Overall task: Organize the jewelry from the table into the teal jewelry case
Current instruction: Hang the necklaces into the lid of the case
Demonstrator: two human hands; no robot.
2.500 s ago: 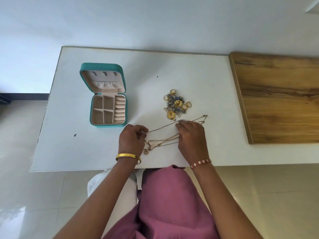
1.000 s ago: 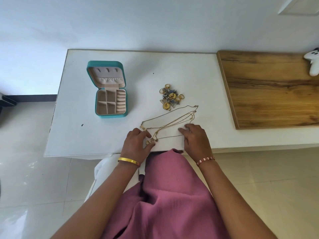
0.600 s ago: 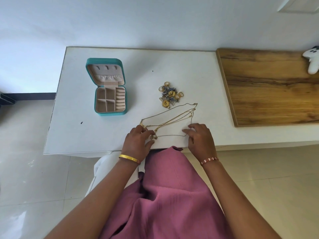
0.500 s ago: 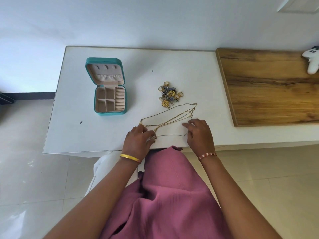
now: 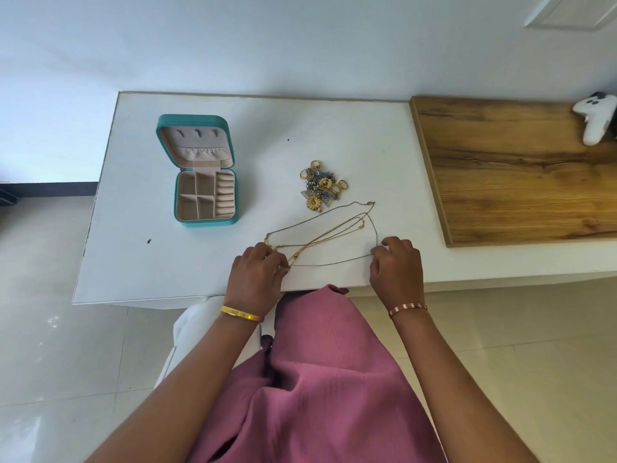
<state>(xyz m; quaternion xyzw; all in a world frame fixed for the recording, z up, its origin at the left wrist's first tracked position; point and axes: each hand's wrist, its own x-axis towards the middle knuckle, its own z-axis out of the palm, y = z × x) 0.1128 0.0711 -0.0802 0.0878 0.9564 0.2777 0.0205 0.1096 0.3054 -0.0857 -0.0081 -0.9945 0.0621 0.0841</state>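
Spread wider since before, right hand (image 5: 397,269) and left hand (image 5: 257,277) stretch necklaces (image 5: 329,233).

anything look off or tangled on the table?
Yes: the thin necklace chains between the left hand and right hand cross over one another, seemingly tangled. The teal case sits open, compartments apparently empty.

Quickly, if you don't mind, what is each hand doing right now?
Left hand: pinched shut on the necklace chains.
Right hand: fingers curled at the chains' other end; grip cannot be told.
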